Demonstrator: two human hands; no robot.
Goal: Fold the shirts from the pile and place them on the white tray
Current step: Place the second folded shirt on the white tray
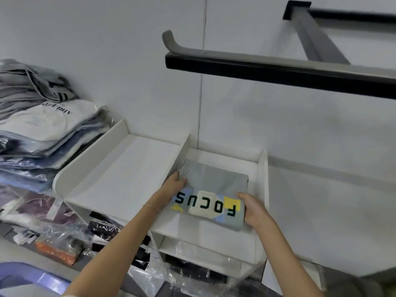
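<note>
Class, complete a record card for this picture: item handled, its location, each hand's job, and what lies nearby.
Item: folded shirt, grey, printed FOCUS
Location: right compartment of the white tray, beside the divider
Left hand: holds the shirt's left edge
Right hand: holds the shirt's near right corner
Nearby: pile of bagged shirts left of the tray; black rail above

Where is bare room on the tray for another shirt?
The left compartment, between the tray wall and the divider, is bare. The right compartment is crowded: the shirt, held by left hand and right hand, fills most of it.
</note>
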